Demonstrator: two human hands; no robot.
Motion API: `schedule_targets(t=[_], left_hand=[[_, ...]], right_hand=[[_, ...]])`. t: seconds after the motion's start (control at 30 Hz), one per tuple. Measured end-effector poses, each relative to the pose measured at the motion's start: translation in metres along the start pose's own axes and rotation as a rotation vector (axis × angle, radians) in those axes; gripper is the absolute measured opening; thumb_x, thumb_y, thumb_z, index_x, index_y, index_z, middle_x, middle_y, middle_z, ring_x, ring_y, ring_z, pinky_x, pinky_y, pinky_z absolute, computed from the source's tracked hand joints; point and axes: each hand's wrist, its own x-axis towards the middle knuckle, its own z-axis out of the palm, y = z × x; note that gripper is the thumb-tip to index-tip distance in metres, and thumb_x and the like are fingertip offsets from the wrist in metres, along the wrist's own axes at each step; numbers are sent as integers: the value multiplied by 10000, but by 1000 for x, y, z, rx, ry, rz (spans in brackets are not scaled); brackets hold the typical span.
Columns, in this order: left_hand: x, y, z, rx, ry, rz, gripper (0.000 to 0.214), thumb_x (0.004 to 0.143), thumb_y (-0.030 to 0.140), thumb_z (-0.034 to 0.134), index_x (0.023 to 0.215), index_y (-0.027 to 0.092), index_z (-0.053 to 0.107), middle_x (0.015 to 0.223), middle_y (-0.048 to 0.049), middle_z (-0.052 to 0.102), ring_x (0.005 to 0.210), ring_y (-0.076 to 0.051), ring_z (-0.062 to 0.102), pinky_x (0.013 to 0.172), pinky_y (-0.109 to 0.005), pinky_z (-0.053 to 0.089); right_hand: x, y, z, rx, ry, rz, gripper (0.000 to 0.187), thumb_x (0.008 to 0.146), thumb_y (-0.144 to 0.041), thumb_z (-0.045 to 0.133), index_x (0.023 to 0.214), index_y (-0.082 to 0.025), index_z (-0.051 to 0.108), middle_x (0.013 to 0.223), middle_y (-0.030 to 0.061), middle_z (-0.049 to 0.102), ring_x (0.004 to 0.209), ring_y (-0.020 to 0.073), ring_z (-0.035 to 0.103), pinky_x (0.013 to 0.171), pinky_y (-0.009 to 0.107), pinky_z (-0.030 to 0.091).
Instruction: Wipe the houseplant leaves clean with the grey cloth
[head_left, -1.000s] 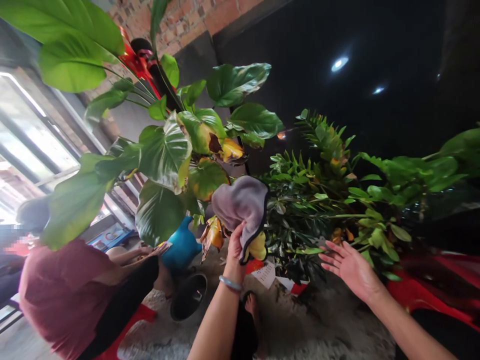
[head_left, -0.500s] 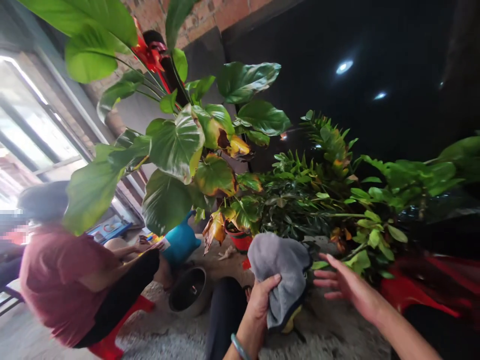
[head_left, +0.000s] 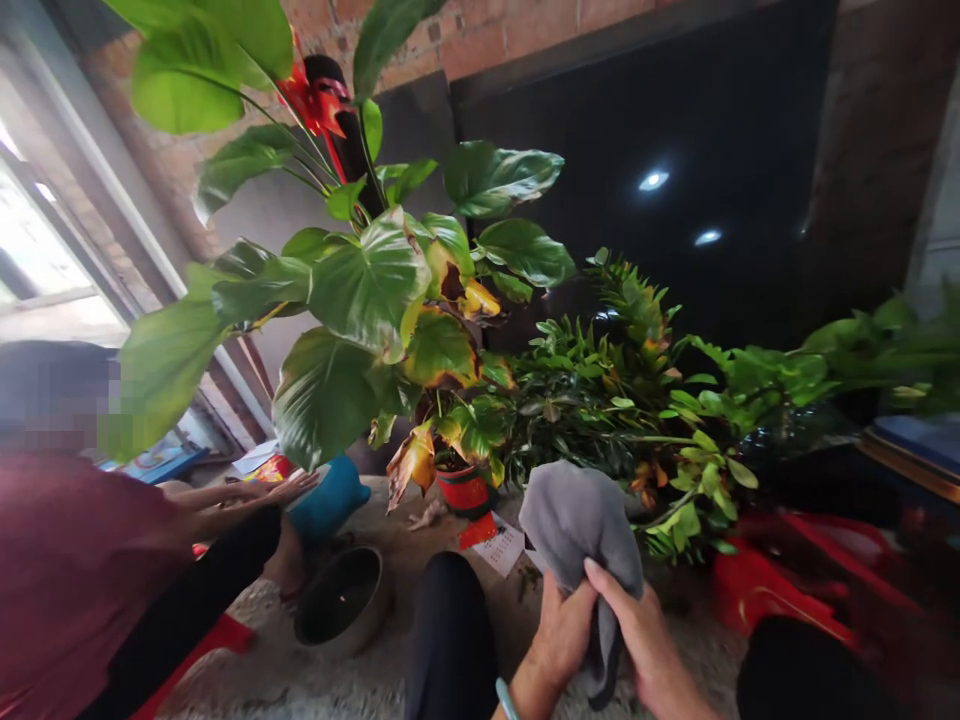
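Observation:
A grey plush cloth (head_left: 576, 515) is bunched up in front of me, its top rounded and a darker tail hanging below. My left hand (head_left: 562, 630), with a pale bangle at the wrist, is closed round its lower left side. From the right, my right hand (head_left: 636, 625) grips the same cloth, the thumb pressed on its front near the left thumb. The fingers behind the cloth are hidden, and I cannot see whether anything is inside it. My dark-trousered knee (head_left: 454, 630) is just left of the hands.
A large potted plant (head_left: 367, 285) rises ahead, with its red pot (head_left: 463, 490) and a printed paper (head_left: 501, 545) below. Lower shrubs (head_left: 600, 400) spread rightward. At left sits a person (head_left: 82, 560) near a dark basin (head_left: 341, 600). A red plastic stool (head_left: 780, 580) stands at right.
My right hand, apart with spread fingers before, has come in and closed on the cloth. The cloth and left hand have shifted slightly right. My view has turned a little.

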Motion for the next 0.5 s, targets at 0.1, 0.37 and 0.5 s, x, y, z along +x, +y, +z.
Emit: schedule_targets(t=[0.1, 0.37, 0.5], left_hand=[[3, 7, 2, 66, -60, 101, 334, 586, 309, 826, 877, 166, 746, 1042, -132, 754, 1088, -336, 621, 1024, -358, 449], [54, 20, -25, -26, -46, 397, 638, 575, 297, 854, 1184, 212, 680, 1286, -127, 643, 1199, -314, 569, 985, -361, 471], [98, 6, -65, -63, 320, 337, 399, 552, 400, 836, 867, 186, 716, 1096, -124, 683, 1077, -314, 618, 858, -374, 518]], right_hand=[[4, -13, 3, 24, 75, -24, 457, 346, -503, 858, 661, -204, 716, 681, 70, 783, 830, 391, 737, 773, 455, 583], [54, -103, 14, 242, 238, -361, 524, 553, -389, 811, 1037, -218, 701, 1032, 61, 796, 1097, 326, 696, 844, 415, 614], [67, -84, -2, 322, 272, -242, 481, 508, -287, 801, 970, -202, 698, 981, 82, 806, 1087, 353, 704, 839, 450, 630]])
